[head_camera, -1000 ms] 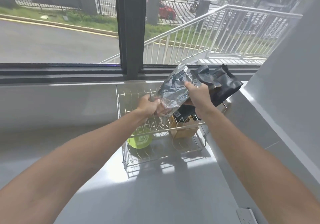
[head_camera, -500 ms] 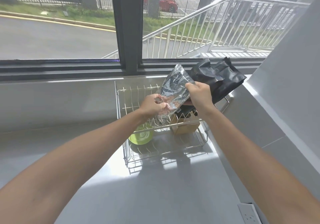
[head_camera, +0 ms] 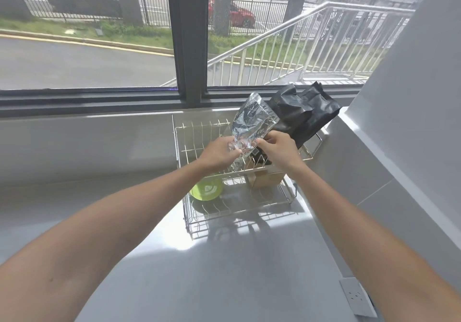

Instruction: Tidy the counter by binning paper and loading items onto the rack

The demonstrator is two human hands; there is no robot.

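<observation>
A wire dish rack [head_camera: 287, 198] stands on the grey counter below the window. Both of my hands hold a shiny silver foil pouch [head_camera: 252, 122] upright over the rack's middle. My left hand [head_camera: 220, 153] pinches its lower left corner, and my right hand [head_camera: 277, 150] grips its lower right edge. A black foil bag [head_camera: 305, 112] leans in the rack's far right corner behind the pouch. A green bowl [head_camera: 205, 189] sits on edge in the rack's near left part, and a brown cardboard box [head_camera: 265, 179] stands in its near right part.
A grey wall rises along the counter's right side, with a white socket [head_camera: 358, 296] low on it. The window sill [head_camera: 87, 97] runs behind the rack. Bare counter [head_camera: 212, 271] lies in front of and left of the rack.
My right hand has slid from the pouch's upper right edge down to its lower right edge, close to my left hand. The pouch now stands more upright.
</observation>
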